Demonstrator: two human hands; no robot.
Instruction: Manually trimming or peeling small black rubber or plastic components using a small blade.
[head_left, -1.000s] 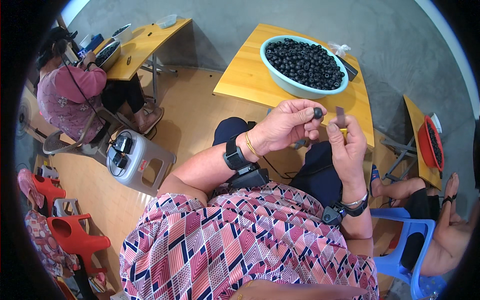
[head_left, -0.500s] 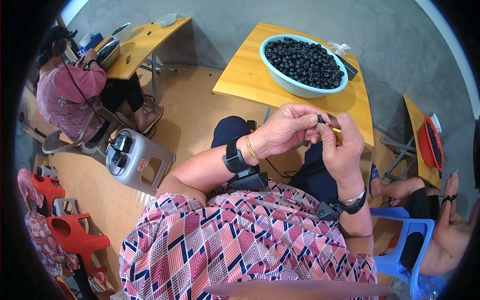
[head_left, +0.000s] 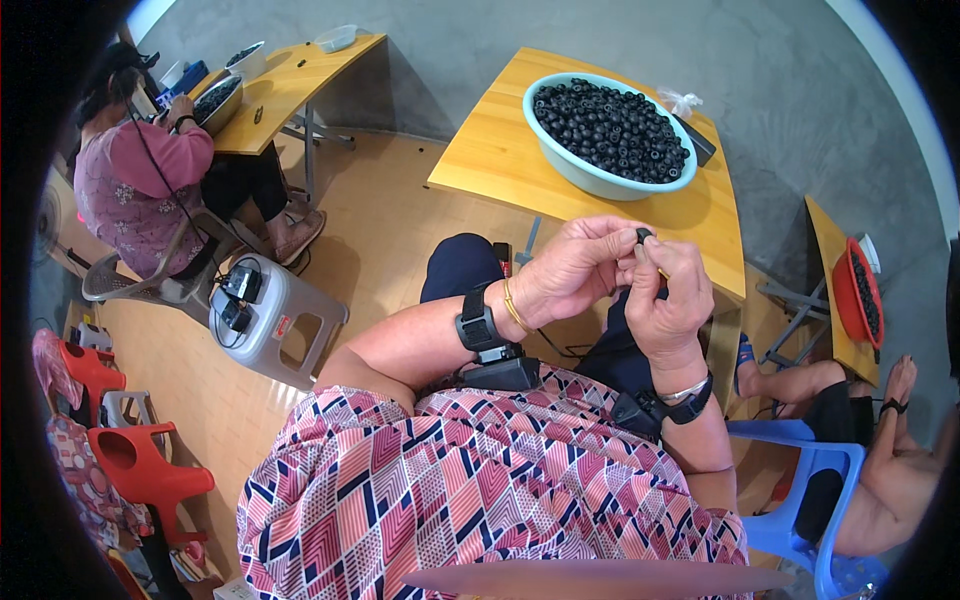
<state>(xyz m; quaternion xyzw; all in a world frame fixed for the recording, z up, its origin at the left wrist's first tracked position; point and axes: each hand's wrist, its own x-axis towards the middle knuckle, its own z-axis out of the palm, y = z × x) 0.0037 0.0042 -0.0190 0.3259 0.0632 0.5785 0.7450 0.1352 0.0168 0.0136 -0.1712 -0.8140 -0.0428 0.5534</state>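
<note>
My left hand (head_left: 578, 262) pinches a small black ring-shaped piece (head_left: 643, 235) between thumb and fingertips. Closed close beside it, my right hand (head_left: 672, 305) has its fingertips up against the piece. A sliver of a thin gold-coloured tool (head_left: 663, 272) shows between the right fingers; most of it is hidden, so its kind is unclear. Both hands are held above my lap, by the near edge of the wooden table (head_left: 490, 140). On that table stands a pale blue bowl (head_left: 600, 182) heaped with similar black pieces (head_left: 610, 130).
A clear plastic bag (head_left: 680, 102) and a dark flat object (head_left: 697, 140) lie beside the bowl. To my left stands a grey stool (head_left: 275, 335) with black devices on it. A co-worker (head_left: 145, 190) sits at another table; a blue chair (head_left: 825, 490) is at right.
My right hand has come slightly down and left, nearer the left fingertips. Less of the gold-coloured tool shows now. The left hand still pinches the black piece.
</note>
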